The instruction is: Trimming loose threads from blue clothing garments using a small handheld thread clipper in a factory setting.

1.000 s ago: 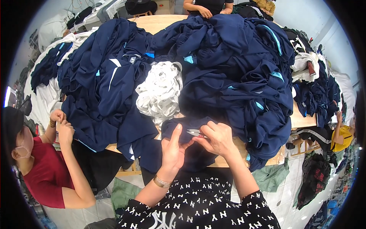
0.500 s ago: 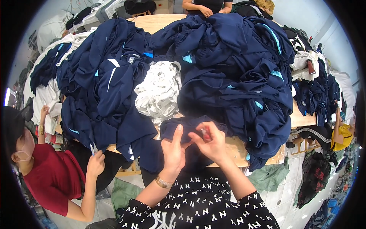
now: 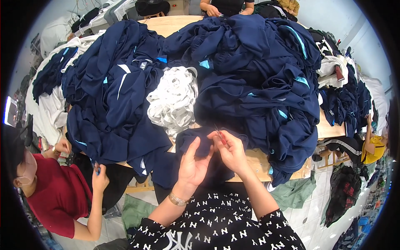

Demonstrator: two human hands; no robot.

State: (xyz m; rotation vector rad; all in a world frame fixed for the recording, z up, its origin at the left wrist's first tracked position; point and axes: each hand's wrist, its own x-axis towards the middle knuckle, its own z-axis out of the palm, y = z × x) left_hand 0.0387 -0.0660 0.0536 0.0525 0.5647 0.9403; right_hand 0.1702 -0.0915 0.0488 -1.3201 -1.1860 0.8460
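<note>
So the counter (image 3: 183, 25) is basically buried, only a strip of bare wood shows at the far end and a bit at the near edge. Two big heaps of navy garments: one on the left (image 3: 112, 96) with white and light blue trim, a bigger one on the right (image 3: 258, 79) that spills over the counter's near right corner. Wedged between them sits a tangled bundle of white straps (image 3: 173, 100), just beyond the hands.

The navy piece being worked on (image 3: 196, 141) lies flat at the near edge, right in front of the person. Left hand (image 3: 192, 164) rests on it, fingers fairly open and pointing up, holding the cloth down more than gripping. Right hand (image 3: 231, 152) has its grip pinched shut on a small red-handled snipper (image 3: 220, 135), tip over the cloth, the two hands almost touching.

On the left a co-worker in a red shirt (image 3: 56, 196) holds another navy garment off the counter edge. More white cloth (image 3: 50, 112) piles on the far left, and dark clothes (image 3: 346, 100) stack beyond the right side. No bins or boxes that I can make out
</note>
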